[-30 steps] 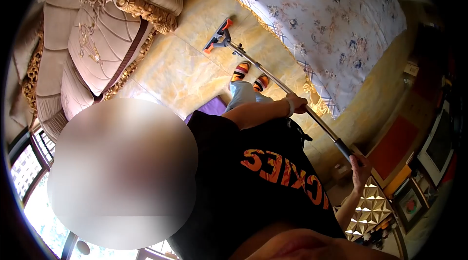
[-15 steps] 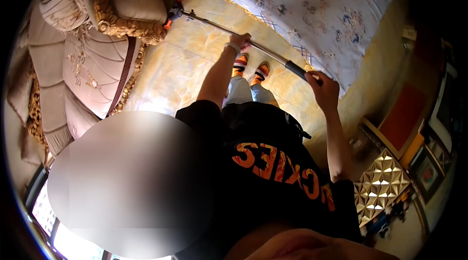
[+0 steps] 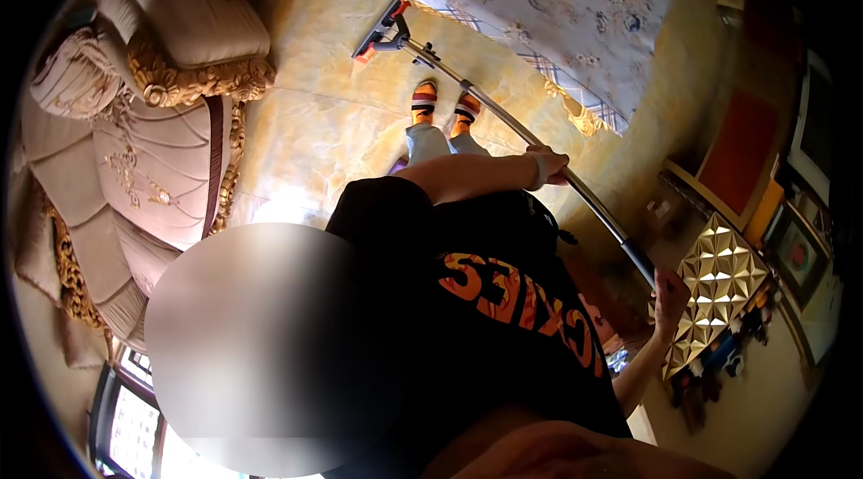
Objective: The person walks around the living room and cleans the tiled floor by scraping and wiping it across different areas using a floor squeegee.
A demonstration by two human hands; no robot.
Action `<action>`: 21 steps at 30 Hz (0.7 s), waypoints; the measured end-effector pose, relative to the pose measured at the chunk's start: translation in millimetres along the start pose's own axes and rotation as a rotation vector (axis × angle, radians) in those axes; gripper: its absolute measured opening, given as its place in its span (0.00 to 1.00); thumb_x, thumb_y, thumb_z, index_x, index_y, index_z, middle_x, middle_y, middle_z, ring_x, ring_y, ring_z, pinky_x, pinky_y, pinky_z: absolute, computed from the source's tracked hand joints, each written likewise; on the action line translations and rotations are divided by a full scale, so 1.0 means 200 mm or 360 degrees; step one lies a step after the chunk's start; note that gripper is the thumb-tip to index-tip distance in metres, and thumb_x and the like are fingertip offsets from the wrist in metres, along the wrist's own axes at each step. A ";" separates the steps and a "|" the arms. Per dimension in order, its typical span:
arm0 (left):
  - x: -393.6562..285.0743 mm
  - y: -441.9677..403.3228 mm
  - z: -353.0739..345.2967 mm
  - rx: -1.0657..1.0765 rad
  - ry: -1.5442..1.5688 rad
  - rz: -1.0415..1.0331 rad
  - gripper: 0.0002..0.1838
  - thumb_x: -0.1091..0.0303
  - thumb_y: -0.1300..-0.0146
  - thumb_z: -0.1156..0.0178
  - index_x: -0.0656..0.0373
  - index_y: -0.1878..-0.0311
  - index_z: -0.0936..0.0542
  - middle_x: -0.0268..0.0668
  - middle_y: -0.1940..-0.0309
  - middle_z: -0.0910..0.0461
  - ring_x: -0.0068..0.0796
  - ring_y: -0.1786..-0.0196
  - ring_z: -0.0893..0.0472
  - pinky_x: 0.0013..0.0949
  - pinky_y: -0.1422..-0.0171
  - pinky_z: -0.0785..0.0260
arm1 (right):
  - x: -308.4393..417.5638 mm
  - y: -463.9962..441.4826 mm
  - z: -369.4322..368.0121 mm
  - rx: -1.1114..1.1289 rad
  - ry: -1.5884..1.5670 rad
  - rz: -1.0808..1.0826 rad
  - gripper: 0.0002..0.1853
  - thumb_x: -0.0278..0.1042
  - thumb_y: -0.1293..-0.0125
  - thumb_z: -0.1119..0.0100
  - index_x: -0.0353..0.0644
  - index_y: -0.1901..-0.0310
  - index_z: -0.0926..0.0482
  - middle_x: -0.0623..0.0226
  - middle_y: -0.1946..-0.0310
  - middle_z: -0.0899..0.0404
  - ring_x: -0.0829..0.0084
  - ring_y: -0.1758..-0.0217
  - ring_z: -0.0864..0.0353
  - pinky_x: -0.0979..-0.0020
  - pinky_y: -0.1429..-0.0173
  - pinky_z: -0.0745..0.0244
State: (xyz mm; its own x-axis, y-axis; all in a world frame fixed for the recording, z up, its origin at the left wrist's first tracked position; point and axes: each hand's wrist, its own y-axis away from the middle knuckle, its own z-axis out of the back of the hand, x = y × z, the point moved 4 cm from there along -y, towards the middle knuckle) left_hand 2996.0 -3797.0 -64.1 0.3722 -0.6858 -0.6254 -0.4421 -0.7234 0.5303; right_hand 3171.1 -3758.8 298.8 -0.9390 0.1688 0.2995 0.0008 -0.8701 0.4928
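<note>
A mop (image 3: 508, 119) with a long metal pole slants across the view from upper left to lower right. Its dark head (image 3: 382, 31), orange at both ends, rests on the tiled floor just below the cloth's edge. My left hand (image 3: 548, 164), a band at its wrist, is closed round the middle of the pole, with the arm crossing my body. At the dark grip near the pole's top end, my right hand (image 3: 670, 297) is closed, low on the right. My feet in striped slippers (image 3: 424, 99) stand left of the pole.
Marble-patterned floor (image 3: 315, 110) lies around my feet. On the left stands a sofa (image 3: 162, 164) with carved golden trim. A flower-patterned cloth (image 3: 539, 3) hangs along the top. At right are a gold faceted panel (image 3: 715, 290) and a framed picture (image 3: 791, 250).
The mop head has moved right, away from the sofa, along the cloth's edge. Both hands have drawn the pole to the right and back, and the sofa sits further left in view.
</note>
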 end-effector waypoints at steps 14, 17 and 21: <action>-0.26 0.40 1.23 -0.1398 0.0258 0.0189 0.16 0.67 0.49 0.48 0.61 0.90 0.34 0.36 0.92 0.32 0.24 0.92 0.34 0.25 0.92 0.42 | 0.56 -0.43 -0.99 0.0272 -0.0186 0.0351 0.11 0.42 0.48 0.43 0.45 0.68 0.23 0.65 0.88 0.29 0.78 0.84 0.30 0.75 0.79 0.38; -0.29 0.48 1.41 -0.1272 0.0509 0.0311 0.11 0.65 0.53 0.43 0.58 0.84 0.30 0.32 0.88 0.30 0.21 0.86 0.30 0.24 0.81 0.32 | 0.75 -0.44 -1.07 0.0316 0.0008 0.0545 0.17 0.49 0.49 0.44 0.44 0.64 0.24 0.61 0.86 0.28 0.69 0.83 0.28 0.73 0.75 0.35; -0.24 0.41 1.37 -0.1371 0.0474 0.0430 0.21 0.66 0.54 0.43 0.61 0.57 0.38 0.37 0.79 0.29 0.25 0.79 0.27 0.26 0.78 0.31 | 0.68 -0.43 -1.00 0.0537 -0.0109 0.0701 0.18 0.44 0.45 0.47 0.41 0.57 0.27 0.56 0.80 0.26 0.65 0.80 0.26 0.71 0.73 0.34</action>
State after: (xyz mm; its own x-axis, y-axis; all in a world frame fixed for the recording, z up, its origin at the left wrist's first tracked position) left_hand 2718.0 -3801.7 -147.8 0.5905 -0.7446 -0.3112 0.1658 -0.2655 0.9498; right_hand 2974.4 -3753.4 133.4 -0.8006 -0.1373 0.5832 0.5084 -0.6706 0.5401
